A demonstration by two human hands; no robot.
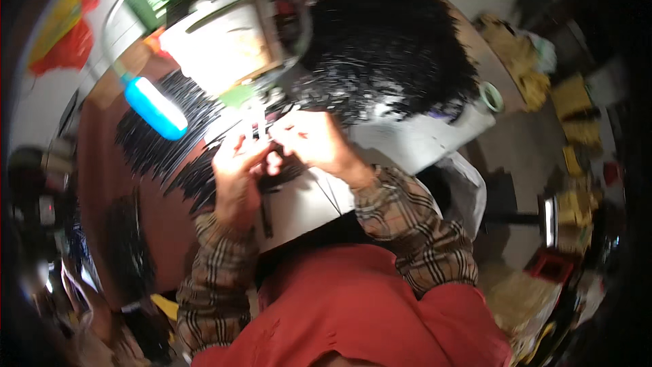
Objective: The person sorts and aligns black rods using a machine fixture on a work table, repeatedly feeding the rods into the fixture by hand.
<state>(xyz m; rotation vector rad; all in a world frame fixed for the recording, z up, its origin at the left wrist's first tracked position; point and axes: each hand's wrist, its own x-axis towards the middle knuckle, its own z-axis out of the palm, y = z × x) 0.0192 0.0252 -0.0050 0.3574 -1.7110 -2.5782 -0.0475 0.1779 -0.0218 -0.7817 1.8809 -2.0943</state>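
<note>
My left hand (238,170) and my right hand (316,141) meet under strong lamp light, just in front of a machine (224,44) with a pale, glaring housing. Fingers on both hands are bent and pinched close together; the glare hides what is between them. A narrow black strip (267,216) lies below my left hand on the white work surface (299,207). Thin dark strands (329,190) run down beneath my right hand. To the left of my left hand spread many slim black strips (166,122), some reaching under my wrist.
A large heap of black strips (390,47) fills the far right of the table. A blue lamp (156,109) on a bent neck hangs at the left. A pale green roll (490,97) stands by the right edge. Another black bundle (129,248) lies near left.
</note>
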